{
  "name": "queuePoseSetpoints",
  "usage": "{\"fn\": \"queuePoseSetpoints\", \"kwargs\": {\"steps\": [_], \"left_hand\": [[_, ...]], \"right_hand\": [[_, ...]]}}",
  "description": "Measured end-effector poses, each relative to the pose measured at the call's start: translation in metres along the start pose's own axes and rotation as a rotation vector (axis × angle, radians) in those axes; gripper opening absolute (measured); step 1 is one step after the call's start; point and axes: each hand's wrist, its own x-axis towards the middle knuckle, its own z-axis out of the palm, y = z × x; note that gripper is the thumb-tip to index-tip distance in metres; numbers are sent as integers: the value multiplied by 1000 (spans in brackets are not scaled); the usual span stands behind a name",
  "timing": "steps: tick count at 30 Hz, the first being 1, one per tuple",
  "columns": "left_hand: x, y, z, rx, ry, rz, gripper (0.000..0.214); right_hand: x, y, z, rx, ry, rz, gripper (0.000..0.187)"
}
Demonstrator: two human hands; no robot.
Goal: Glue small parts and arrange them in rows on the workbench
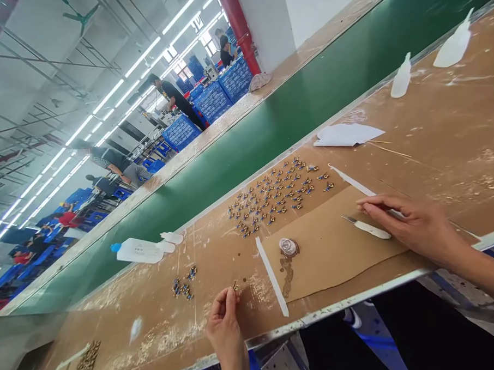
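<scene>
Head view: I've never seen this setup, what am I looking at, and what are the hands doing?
It is one picture from a camera on a person's head, looking down at their own two bare hands; there is no machine. They sit at a long brown bench beside a green belt. The left hand pinches a small gold part at the bench's near edge. The right hand rests on the bench, fingertips touching a white blade tool. Between them lies a cardboard sheet with a small dish on it. Further back are many small gold-and-blue parts, a smaller cluster, squeeze bottles and paper. Other people work in the background.
</scene>
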Motion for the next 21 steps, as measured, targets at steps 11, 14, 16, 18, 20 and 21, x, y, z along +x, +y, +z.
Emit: {"fn": "queuePoseSetpoints", "kwargs": {"steps": [11, 14, 16, 18, 20, 21], "left_hand": [[5, 2, -7, -121, -24, -79, 31], [5, 0, -5, -35, -7, -26, 33], [5, 0, -3, 50, -19, 29, 35], [5, -1, -2, 155, -56, 68, 35], [5, 0, -1, 269, -97, 94, 35], [6, 1, 0, 322, -109, 110, 36]], "right_hand": [[0, 0, 1, -34, -3, 25, 32], [1, -3, 1, -36, -4, 14, 33], [1, -5, 0, -34, -5, 1, 33], [1, -7, -1, -34, -4, -10, 33], [1, -7, -1, -27, -7, -8, 33], [1, -6, -1, -26, -13, -1, 33]]}}
